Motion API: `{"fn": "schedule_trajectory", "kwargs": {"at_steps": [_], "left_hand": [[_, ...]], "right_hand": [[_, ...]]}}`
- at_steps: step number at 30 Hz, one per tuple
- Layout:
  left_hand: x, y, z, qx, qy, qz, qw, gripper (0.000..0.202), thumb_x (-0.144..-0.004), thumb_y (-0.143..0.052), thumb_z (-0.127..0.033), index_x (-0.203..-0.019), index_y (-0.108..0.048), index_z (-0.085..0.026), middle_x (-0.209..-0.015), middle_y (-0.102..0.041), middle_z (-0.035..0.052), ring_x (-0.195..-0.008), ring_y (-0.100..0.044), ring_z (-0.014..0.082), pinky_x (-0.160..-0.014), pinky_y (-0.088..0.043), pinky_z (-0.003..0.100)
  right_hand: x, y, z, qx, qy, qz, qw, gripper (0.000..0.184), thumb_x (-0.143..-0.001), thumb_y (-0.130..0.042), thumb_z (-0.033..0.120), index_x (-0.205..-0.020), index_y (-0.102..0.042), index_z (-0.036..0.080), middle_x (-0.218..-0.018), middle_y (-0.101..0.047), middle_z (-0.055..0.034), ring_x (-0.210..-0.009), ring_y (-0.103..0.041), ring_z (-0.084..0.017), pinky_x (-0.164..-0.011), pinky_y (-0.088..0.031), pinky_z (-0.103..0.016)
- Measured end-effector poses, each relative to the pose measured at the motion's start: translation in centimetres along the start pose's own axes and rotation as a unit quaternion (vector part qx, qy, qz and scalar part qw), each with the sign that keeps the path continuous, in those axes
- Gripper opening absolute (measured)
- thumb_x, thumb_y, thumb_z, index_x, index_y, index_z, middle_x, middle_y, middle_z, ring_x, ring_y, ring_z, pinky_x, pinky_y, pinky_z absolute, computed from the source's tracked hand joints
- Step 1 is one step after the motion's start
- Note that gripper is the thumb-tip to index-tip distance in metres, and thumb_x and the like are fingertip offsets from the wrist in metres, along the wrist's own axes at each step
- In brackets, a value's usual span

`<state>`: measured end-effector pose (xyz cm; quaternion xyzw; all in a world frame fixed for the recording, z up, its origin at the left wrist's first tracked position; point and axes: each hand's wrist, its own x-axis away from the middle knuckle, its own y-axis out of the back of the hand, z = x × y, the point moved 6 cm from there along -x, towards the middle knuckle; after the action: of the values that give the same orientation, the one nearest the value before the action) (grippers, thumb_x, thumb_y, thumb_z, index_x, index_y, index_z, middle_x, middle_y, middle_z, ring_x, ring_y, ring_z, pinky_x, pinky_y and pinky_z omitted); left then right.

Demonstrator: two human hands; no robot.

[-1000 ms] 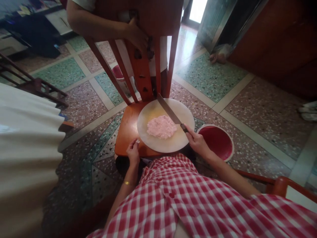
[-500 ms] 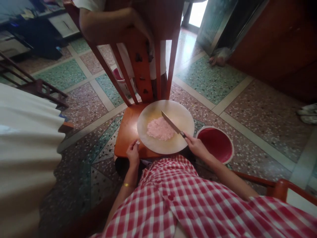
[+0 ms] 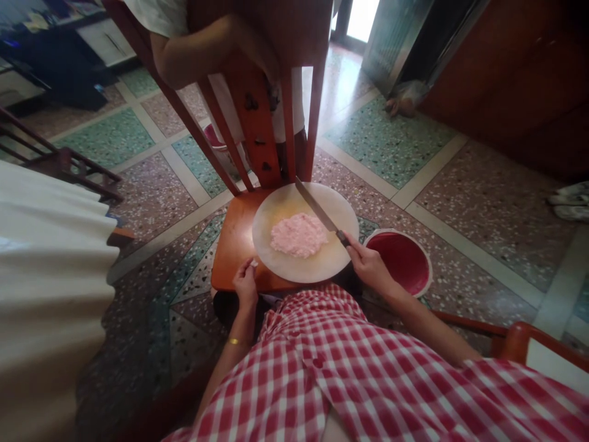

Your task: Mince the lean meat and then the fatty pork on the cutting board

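Observation:
My right hand is closed round the dark handle of a knife, its long blade slanting up and left over the round white cutting board. Pale pink minced meat lies in a flat heap on the board, left of the blade. Close to the front left edge of the wooden chair seat, my left hand is pinched on a small whitish piece that I cannot identify. The board rests on the chair seat.
On the floor right of the board stands a bucket with a red inside. A person's arm rests over the chair back. Pale pleated cloth hangs at left. Shoes lie at far right.
The knife has lifted up and away from the minced meat, its tip now reaching the board's far edge. My left hand stays beside the seat's front edge, still pinched.

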<state>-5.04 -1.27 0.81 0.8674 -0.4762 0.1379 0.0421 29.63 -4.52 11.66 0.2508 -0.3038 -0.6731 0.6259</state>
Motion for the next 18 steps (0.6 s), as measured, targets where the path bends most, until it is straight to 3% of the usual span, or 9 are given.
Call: {"fn": "schedule_trajectory", "kwargs": {"at_steps": [6,9,11,14,16,18], "left_hand": [[0.3,-0.3,-0.3,-0.008,0.006,0.003,1.000,0.031,-0.062,-0.063,-0.025,-0.090,-0.066,-0.013,-0.076,-0.066,0.0039,-0.069,-0.060,0.0106,-0.073,-0.048,0.026],[-0.7,-0.8,-1.3,0.006,-0.001,0.003,1.000,0.028,-0.062,-0.062,-0.024,-0.088,-0.067,-0.013,-0.079,-0.066,0.0047,-0.072,-0.060,0.0110,-0.077,-0.048,0.027],[-2.2,-1.9,-2.7,0.000,-0.022,0.020,1.000,0.027,-0.063,-0.063,-0.023,-0.087,-0.067,-0.013,-0.083,-0.067,0.0054,-0.076,-0.061,0.0126,-0.080,-0.047,0.028],[-4.7,-5.9,-6.0,-0.027,-0.062,0.063,0.996,0.026,-0.062,-0.065,-0.022,-0.087,-0.067,-0.015,-0.087,-0.066,0.0061,-0.087,-0.061,0.0169,-0.083,-0.047,0.030],[-5.3,-9.7,-8.7,-0.034,-0.077,0.086,0.993,0.023,-0.063,-0.065,-0.020,-0.086,-0.067,-0.016,-0.088,-0.067,0.0069,-0.091,-0.060,0.0198,-0.083,-0.048,0.033],[-4.7,-13.9,-11.0,-0.035,-0.072,0.094,0.992,0.017,-0.065,-0.065,-0.017,-0.081,-0.068,-0.018,-0.087,-0.067,0.0089,-0.088,-0.062,0.0217,-0.079,-0.049,0.036]], "right_hand": [[0.1,-1.0,-1.7,-0.061,-0.047,0.027,0.997,0.041,-0.085,-0.044,0.034,-0.125,-0.053,0.026,-0.095,-0.070,-0.0038,-0.086,-0.064,-0.021,-0.071,-0.050,-0.028],[-0.1,-0.5,-2.7,-0.155,-0.065,0.014,0.986,0.047,-0.085,-0.042,0.039,-0.128,-0.050,0.020,-0.072,-0.068,-0.0030,-0.061,-0.062,-0.016,-0.053,-0.048,-0.024],[0.1,-0.5,-3.9,-0.227,-0.113,0.018,0.967,0.055,-0.084,-0.042,0.044,-0.133,-0.043,0.018,-0.055,-0.058,0.0023,-0.040,-0.050,-0.011,-0.038,-0.040,-0.021],[1.2,-1.2,-6.2,-0.312,-0.199,0.028,0.929,0.067,-0.080,-0.044,0.050,-0.137,-0.036,0.016,-0.048,-0.045,0.0079,-0.029,-0.036,-0.008,-0.027,-0.028,-0.019],[2.6,-1.8,-7.5,-0.329,-0.230,0.022,0.916,0.072,-0.077,-0.045,0.055,-0.137,-0.035,0.016,-0.047,-0.044,0.0079,-0.028,-0.036,-0.009,-0.027,-0.029,-0.020],[4.0,-2.3,-8.4,-0.305,-0.246,0.030,0.920,0.075,-0.074,-0.044,0.060,-0.136,-0.038,0.018,-0.045,-0.046,0.0059,-0.029,-0.040,-0.012,-0.028,-0.036,-0.025]]}}
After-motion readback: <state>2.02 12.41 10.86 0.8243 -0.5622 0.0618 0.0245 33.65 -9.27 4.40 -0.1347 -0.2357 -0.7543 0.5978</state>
